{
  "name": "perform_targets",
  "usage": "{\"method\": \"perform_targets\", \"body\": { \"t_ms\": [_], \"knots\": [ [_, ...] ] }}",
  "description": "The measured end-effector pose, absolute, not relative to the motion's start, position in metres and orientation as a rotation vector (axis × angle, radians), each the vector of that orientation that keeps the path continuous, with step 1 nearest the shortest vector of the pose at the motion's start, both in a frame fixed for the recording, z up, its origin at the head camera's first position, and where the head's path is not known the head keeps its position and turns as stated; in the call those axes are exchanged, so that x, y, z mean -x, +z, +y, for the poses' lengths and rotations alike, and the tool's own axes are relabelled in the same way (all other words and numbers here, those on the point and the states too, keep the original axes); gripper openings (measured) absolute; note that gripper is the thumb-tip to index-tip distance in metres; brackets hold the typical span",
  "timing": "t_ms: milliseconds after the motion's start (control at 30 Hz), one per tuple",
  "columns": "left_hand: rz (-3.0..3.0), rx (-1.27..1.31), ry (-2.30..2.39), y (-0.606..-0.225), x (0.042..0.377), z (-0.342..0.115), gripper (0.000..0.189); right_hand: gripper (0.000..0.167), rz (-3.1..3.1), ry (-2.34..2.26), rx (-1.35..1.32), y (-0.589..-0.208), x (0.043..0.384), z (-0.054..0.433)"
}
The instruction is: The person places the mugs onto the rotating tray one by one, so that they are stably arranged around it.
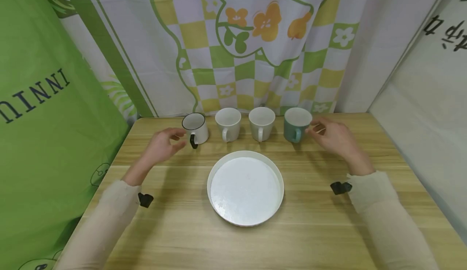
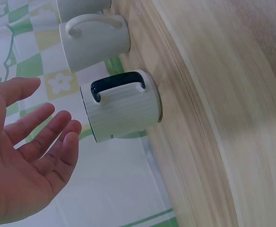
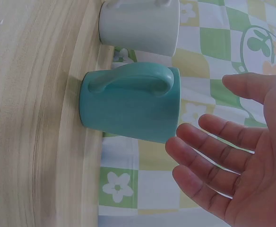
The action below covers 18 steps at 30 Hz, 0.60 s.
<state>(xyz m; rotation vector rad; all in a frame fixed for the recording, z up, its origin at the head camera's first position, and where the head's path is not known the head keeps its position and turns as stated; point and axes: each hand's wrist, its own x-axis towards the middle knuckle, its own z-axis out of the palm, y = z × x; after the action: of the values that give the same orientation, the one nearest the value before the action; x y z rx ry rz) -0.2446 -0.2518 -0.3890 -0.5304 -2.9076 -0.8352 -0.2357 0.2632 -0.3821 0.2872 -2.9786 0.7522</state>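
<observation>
Four mugs (image 1: 232,129) stand along the worktop's (image 1: 310,237) far edge, behind a round tray (image 1: 246,191). Left hand (image 1: 164,144), beside the black-handled mug (image 1: 200,134), and right hand (image 1: 335,137), beside the teal mug (image 1: 290,129), are apart, gripping nothing. Handling appears unstarted, each grip outstanding.

- Tabletop (image 1: 310,237): light brown, wood-grain finish.
- Round tray (image 1: 246,189): white, raised rim, lying flat on the tabletop.
- Two plain white mugs (image 1: 234,129) (image 1: 266,128): upright, side by side, not touching; handles face the near side.
- Checked curtain (image 1: 224,73): hangs behind; green, yellow and white squares, flower motifs.
- Green cloth (image 1: 40,148): left side, dark capital lettering.
- White panel (image 1: 427,99): right side, black characters near top.
</observation>
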Motion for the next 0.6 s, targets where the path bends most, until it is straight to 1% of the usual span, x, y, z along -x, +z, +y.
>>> {"method": "perform_targets", "body": {
  "t_ms": [267,600],
  "knots": [
    [-2.940,0.514,-0.885,-0.389,0.238,-0.248,0.037,0.053,-2.968,0.786,-0.310,-0.385,0.236,0.264],
    [-2.942,0.518,-0.975,-0.391,0.233,-0.247,0.036,0.050,-2.955,0.800,-0.274,-0.387,0.235,0.264]
  ]
}}
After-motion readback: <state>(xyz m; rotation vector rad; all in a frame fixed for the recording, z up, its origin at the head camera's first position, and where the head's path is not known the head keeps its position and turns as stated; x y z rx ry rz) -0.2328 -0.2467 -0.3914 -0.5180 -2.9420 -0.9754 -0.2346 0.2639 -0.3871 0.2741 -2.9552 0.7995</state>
